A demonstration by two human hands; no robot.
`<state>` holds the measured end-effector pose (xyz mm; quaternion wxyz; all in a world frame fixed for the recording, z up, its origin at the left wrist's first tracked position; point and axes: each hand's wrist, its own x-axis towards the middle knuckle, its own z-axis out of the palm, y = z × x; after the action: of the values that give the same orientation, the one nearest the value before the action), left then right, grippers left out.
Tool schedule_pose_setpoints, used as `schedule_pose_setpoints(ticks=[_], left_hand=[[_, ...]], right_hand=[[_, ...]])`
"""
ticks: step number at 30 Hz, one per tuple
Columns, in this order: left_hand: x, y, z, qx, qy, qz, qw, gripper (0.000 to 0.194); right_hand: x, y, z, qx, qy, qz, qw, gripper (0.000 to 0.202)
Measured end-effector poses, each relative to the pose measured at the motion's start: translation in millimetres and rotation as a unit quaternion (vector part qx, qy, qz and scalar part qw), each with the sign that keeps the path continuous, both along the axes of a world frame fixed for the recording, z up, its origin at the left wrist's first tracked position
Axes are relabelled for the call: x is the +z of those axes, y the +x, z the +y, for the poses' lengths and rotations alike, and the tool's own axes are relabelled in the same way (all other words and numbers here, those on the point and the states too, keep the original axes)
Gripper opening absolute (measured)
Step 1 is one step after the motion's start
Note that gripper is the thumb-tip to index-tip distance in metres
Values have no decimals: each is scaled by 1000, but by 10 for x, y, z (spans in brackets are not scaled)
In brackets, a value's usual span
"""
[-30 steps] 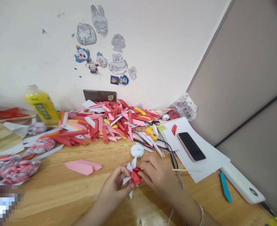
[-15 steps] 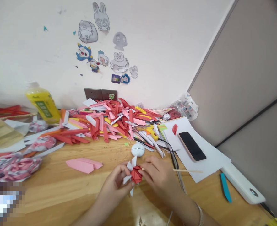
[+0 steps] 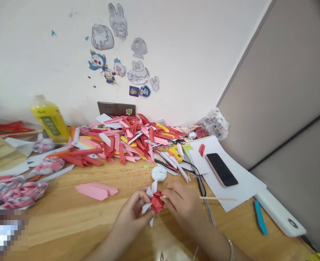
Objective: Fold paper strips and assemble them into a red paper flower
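Note:
Between my hands is a folded paper flower (image 3: pixel 157 202), with a red centre and white pointed petals sticking out at the left, top and bottom. My left hand (image 3: pixel 136 210) pinches it from the left side. My right hand (image 3: pixel 181 204) is closed around a thin wooden stick (image 3: pixel 220 198). The stick's tip touches the red folds, and its other end reaches out to the right. A white rounded case (image 3: pixel 159 173) lies just beyond the flower. Pink folded paper pieces (image 3: pixel 97 190) rest on the table to the left.
A heap of folded red, pink, white and yellow paper strips (image 3: pixel 127 137) lines the wall. A yellow glue gun (image 3: pixel 176 153), a phone (image 3: pixel 222 169) on white sheets (image 3: pixel 247 188), a teal cutter (image 3: pixel 260 217) and a white device (image 3: pixel 281 212) lie rightward. A yellow bottle (image 3: pixel 51 119) stands left.
The hands stay almost in place. The stick's outer end has shifted slightly to the right and down, while its tip stays at the red folds.

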<state>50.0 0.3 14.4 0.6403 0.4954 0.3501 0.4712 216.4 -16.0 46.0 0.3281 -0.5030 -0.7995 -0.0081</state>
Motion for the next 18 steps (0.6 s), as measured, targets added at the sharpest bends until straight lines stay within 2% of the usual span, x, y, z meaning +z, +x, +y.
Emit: schedule_pose_setpoints(ticks=[18], left_hand=[[-37,9,12,10,7,-5,1000,25]], right_hand=[[-13,-3,6,-1,-28,-24,999,21]])
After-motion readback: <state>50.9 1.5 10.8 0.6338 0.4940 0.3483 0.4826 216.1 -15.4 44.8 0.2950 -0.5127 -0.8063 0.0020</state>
